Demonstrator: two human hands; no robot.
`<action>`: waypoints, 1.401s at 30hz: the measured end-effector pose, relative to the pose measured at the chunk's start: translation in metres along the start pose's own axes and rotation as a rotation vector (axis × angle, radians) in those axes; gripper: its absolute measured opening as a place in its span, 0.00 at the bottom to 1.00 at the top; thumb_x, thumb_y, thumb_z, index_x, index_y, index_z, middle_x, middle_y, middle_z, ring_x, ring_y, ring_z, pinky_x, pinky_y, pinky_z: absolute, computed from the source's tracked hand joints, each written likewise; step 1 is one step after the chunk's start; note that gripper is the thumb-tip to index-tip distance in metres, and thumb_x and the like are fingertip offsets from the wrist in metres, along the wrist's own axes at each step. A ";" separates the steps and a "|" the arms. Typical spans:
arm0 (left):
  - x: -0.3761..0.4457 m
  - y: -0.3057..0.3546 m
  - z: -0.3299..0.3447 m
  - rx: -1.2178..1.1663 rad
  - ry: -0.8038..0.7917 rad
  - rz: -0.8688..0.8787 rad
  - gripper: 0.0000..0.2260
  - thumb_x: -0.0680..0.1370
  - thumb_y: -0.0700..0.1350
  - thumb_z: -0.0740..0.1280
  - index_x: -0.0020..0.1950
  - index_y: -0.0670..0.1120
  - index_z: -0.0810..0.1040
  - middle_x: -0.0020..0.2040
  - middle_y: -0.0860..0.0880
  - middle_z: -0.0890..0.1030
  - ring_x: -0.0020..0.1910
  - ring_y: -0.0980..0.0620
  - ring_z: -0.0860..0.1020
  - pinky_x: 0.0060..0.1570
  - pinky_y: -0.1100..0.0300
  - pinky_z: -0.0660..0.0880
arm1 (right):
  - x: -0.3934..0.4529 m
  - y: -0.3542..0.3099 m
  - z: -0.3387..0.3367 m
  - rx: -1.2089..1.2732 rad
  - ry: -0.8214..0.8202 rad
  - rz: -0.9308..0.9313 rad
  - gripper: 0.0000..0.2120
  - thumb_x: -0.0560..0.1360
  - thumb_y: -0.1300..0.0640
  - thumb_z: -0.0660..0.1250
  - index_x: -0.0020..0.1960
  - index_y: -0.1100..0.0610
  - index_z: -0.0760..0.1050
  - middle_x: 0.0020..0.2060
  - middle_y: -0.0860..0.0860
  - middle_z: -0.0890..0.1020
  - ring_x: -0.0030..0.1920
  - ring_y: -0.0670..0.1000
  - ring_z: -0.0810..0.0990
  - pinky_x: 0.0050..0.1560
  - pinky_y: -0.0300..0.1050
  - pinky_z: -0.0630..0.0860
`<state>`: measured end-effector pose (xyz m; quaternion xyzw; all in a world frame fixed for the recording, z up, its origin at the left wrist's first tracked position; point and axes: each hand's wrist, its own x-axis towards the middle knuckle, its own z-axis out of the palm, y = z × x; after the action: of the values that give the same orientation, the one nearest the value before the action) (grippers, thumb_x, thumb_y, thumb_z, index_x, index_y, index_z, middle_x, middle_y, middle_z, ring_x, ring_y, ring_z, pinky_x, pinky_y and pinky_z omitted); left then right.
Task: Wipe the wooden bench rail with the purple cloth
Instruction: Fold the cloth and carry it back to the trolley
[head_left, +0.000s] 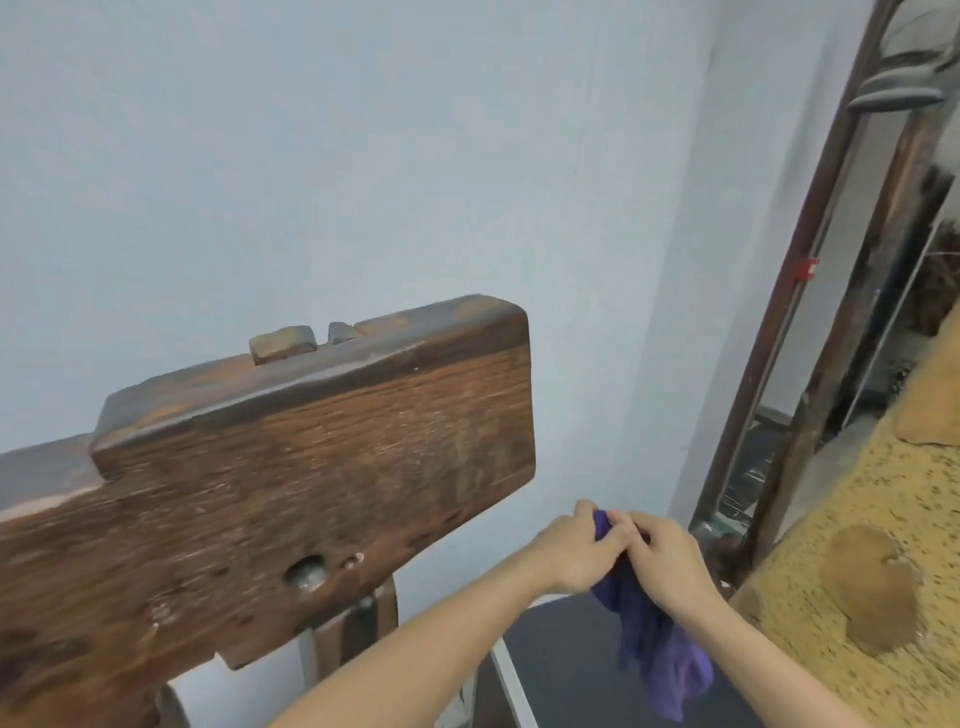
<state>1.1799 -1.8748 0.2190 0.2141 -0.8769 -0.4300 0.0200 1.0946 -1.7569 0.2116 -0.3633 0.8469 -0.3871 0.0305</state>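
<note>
The wooden bench rail (291, 467) is a broad dark-brown plank with a worn, scratched face, filling the left and centre of the view, its end pointing right. Just right of and below that end, both hands meet and grip the purple cloth (654, 644). My left hand (576, 551) pinches the cloth's top. My right hand (670, 561) holds it beside the left. The rest of the cloth hangs down bunched below the hands. The cloth does not touch the rail.
A pale blue wall (363, 156) stands behind the rail. A dark wooden frame with glass (810, 322) leans at the right. A tan speckled surface (852, 597) lies at lower right. Dark floor (561, 654) shows under the hands.
</note>
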 end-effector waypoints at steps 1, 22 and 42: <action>-0.010 0.000 0.007 -0.073 -0.006 -0.030 0.28 0.75 0.66 0.57 0.66 0.47 0.68 0.60 0.41 0.79 0.58 0.40 0.79 0.59 0.46 0.75 | -0.015 0.000 -0.005 0.031 0.003 0.019 0.18 0.83 0.53 0.61 0.38 0.50 0.82 0.31 0.46 0.84 0.35 0.43 0.79 0.36 0.33 0.70; -0.189 0.084 0.096 -0.098 -0.116 0.445 0.14 0.76 0.38 0.60 0.44 0.45 0.85 0.43 0.48 0.86 0.44 0.50 0.82 0.48 0.56 0.77 | -0.268 0.014 -0.139 0.041 -0.082 0.105 0.05 0.74 0.52 0.75 0.48 0.50 0.82 0.40 0.49 0.87 0.41 0.46 0.83 0.55 0.54 0.81; -0.083 0.211 0.380 0.261 -0.748 0.495 0.12 0.75 0.59 0.70 0.43 0.52 0.85 0.42 0.53 0.86 0.40 0.58 0.83 0.40 0.65 0.78 | -0.411 0.302 -0.345 0.083 0.029 0.429 0.08 0.81 0.57 0.67 0.43 0.52 0.78 0.38 0.43 0.84 0.40 0.41 0.79 0.47 0.39 0.73</action>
<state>1.0966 -1.4451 0.1525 -0.1706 -0.8953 -0.3459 -0.2228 1.1031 -1.1442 0.1531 -0.1676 0.8885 -0.4114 0.1149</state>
